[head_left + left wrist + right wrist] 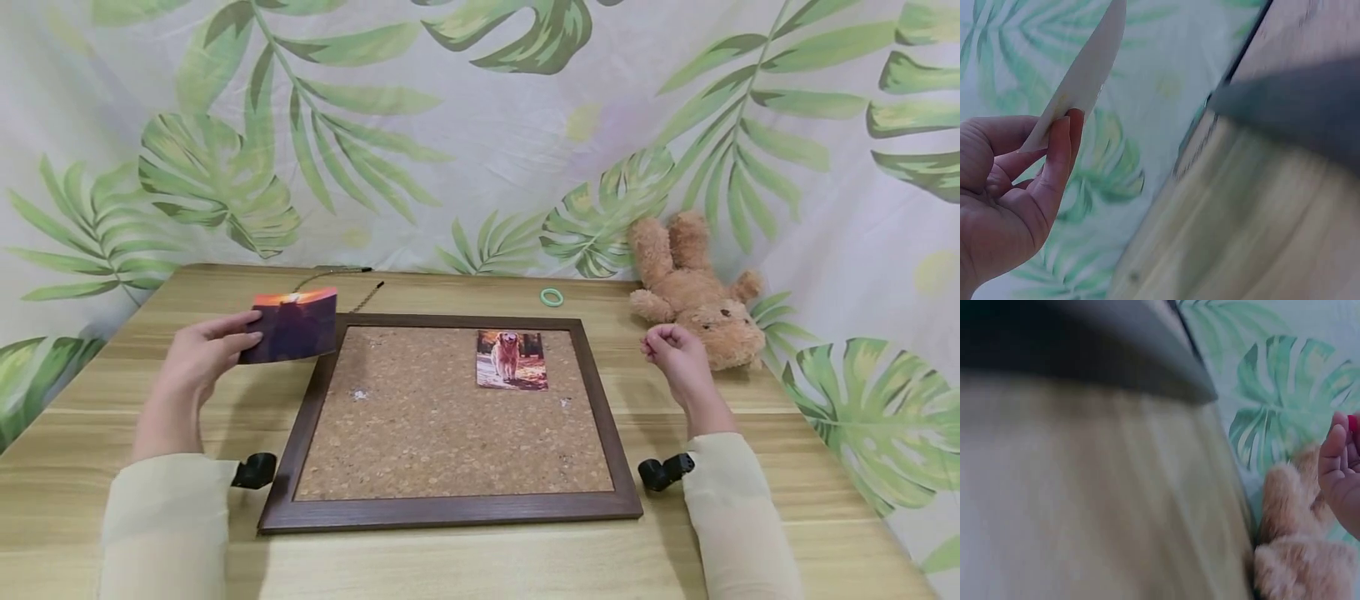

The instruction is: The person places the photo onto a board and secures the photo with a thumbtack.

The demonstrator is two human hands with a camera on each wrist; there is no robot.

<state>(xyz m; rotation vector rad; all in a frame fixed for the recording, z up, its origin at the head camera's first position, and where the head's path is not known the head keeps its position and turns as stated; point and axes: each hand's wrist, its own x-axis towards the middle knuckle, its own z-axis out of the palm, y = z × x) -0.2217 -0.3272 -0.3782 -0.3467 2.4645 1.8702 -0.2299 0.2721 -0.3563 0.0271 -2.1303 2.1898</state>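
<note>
My left hand (197, 360) pinches a sunset photo (296, 329) by its left edge, holding it up beside the board's upper left corner. In the left wrist view the photo's pale back (1082, 78) shows, slightly bent, between thumb and fingers. On the right, my right hand (684, 367) is raised beyond the frame's right side, with fingertips together on a small red thing (1352, 423), mostly hidden by the fingers. Between the hands lies a cork board (450, 433) in a dark brown frame. A dog photo (512, 361) sits on its upper right part.
A brown teddy bear (693, 292) lies at the table's back right, close behind the right hand. A green ring (551, 297) is behind the board. A thin chain (367, 296) trails from behind the board's upper left. Patterned leaf cloth (480, 125) hangs along the table's back.
</note>
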